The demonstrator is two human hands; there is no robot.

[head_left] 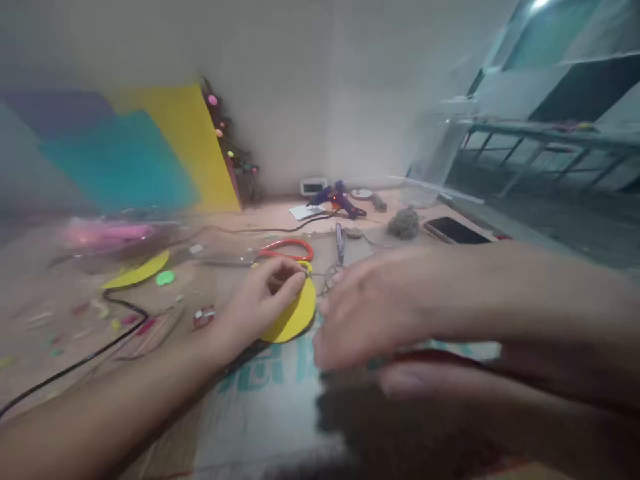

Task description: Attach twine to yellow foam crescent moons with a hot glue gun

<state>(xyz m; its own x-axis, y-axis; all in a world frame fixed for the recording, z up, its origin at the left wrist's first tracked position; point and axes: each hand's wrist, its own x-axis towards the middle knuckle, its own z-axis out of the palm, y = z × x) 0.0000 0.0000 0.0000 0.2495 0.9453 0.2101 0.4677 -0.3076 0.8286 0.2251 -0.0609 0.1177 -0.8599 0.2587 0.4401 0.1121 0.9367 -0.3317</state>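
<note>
- Left hand (261, 293): fingers narrow, holding yellow disc (295, 319).
- Right hand (373, 313): right of disc, blurred; cannot tell fingers' state.
- Teal characters (257, 375): nearside of disc, unreadable.

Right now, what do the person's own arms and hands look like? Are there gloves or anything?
No gloves! The left hand is bare, with slim fingers, and no sleeve, watch or bracelet shows on that arm. The right hand is bare too, but too blurry to tell about small things like rings.
</note>
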